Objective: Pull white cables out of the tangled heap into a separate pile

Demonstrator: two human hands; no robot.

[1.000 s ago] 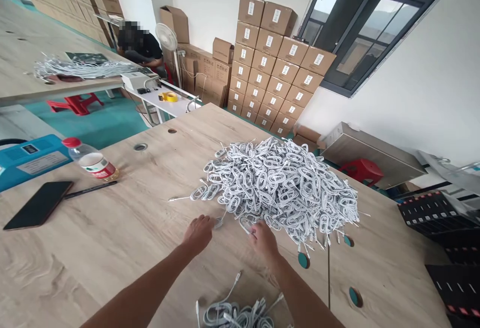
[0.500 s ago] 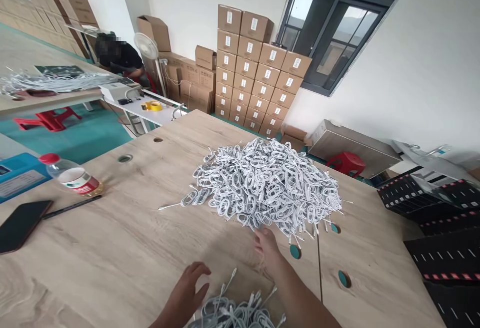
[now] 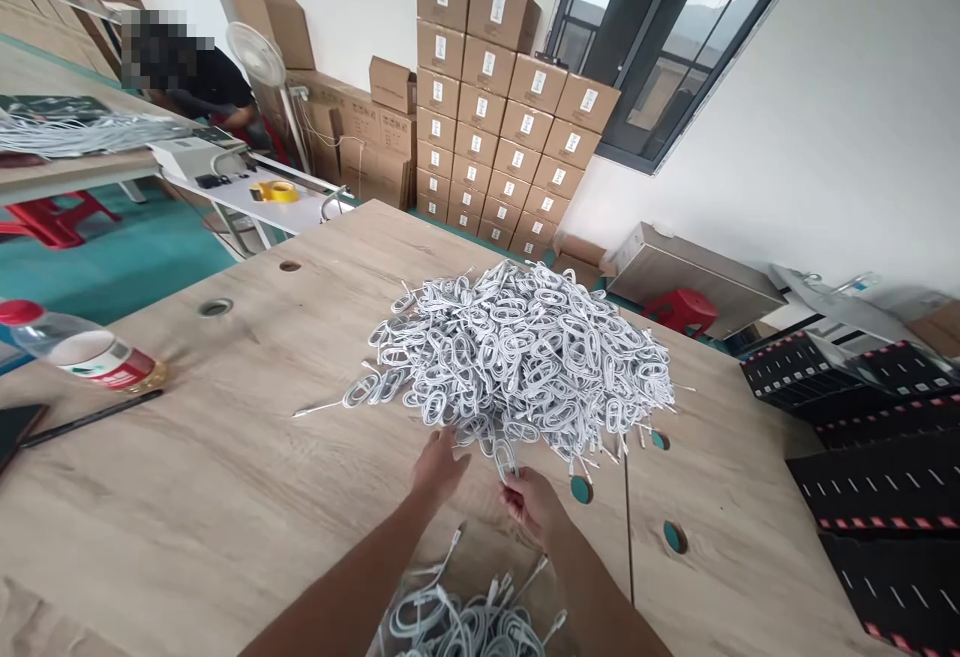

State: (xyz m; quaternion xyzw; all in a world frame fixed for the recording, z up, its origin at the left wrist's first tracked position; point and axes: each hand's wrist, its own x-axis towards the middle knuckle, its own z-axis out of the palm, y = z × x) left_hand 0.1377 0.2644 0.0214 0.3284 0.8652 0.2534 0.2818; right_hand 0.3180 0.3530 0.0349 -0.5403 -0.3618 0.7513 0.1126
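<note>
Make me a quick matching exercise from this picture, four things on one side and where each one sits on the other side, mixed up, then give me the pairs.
Things:
1. water bottle
2. yellow tape roll
3. pile of coiled white cables
4. right hand

Places:
A. middle of the wooden table
B. on the white side table behind
C. lying at the table's left edge
D. at the pile's near edge, pinching one coiled cable

Pairs: 1-C, 2-B, 3-A, 4-D
</note>
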